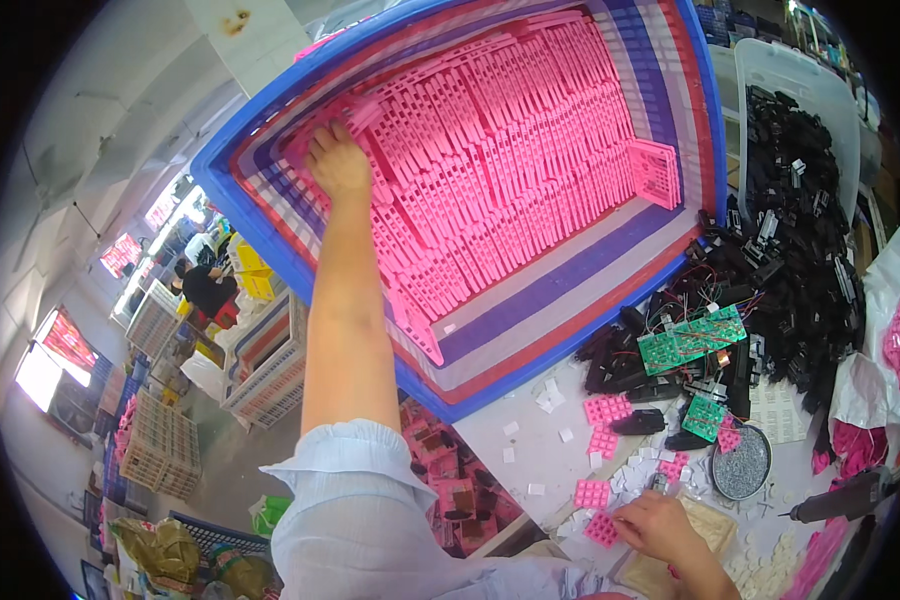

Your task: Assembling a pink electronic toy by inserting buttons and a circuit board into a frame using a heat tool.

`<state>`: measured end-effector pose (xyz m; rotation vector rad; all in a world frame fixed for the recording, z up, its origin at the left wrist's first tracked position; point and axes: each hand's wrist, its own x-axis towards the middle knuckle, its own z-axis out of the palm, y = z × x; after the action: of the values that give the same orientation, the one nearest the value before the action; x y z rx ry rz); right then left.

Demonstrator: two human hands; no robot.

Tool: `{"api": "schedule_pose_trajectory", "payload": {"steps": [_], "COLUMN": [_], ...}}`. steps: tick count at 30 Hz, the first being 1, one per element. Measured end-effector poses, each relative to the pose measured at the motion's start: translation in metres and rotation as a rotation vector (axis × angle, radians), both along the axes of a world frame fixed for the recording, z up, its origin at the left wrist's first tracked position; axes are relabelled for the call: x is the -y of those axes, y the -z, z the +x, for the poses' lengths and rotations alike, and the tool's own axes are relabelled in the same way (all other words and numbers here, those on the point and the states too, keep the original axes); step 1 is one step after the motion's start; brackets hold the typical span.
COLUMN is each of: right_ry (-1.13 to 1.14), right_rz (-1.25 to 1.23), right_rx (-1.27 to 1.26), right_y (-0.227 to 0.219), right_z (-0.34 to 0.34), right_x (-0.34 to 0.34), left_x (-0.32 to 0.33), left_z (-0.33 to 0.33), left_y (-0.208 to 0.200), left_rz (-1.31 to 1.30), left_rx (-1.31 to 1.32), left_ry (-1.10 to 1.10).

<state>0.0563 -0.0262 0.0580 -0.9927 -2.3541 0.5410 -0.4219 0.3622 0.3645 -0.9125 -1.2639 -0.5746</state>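
My left arm stretches up into a large blue crate (570, 375) with a striped lining. Inside it, my left hand (339, 160) is closed over the pink plastic panels at the upper left corner; its fingertips are partly lost among them. Rows of slotted pink panels (510, 150) stand on edge, packed close together. At the lower right, my right hand (660, 525) rests low over the white tabletop. Its thumb and forefinger close at the edge of a small pink keypad (601, 530). Another pink keypad (591, 493) lies just beyond.
Black plastic parts (790, 220) are heaped at the right, with green circuit boards (692, 338) and wires before them. A round dish of grey grains (741, 462) and a dark power screwdriver (845, 497) lie near my right hand. White paper bits are scattered about. Stacked crates (160, 445) stand at left.
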Motion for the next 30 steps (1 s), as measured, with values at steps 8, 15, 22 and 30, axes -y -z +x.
{"api": "schedule_pose_trajectory", "payload": {"steps": [8, 15, 22, 30], "right_ry": [-0.054, -0.034, -0.011, -0.112], "right_rz": [0.005, 0.003, -0.038, -0.52], "right_rx": [0.014, 0.059, 0.154, -0.662], "right_y": [-0.003, 0.001, -0.023, -0.127], "right_z": [-0.008, 0.001, -0.001, -0.088], "right_x": [0.004, 0.012, -0.008, -0.163], "left_x": [0.027, 0.024, 0.014, 0.015], "left_z": [0.033, 0.023, 0.015, 0.001], "left_y": [0.002, -0.014, -0.021, -0.003], "left_rz": [-0.194, -0.247, -0.215, -0.16], "left_rx": [0.177, -0.154, -0.274, -0.211], "left_ry": [0.012, -0.097, -0.077, -0.085]}}
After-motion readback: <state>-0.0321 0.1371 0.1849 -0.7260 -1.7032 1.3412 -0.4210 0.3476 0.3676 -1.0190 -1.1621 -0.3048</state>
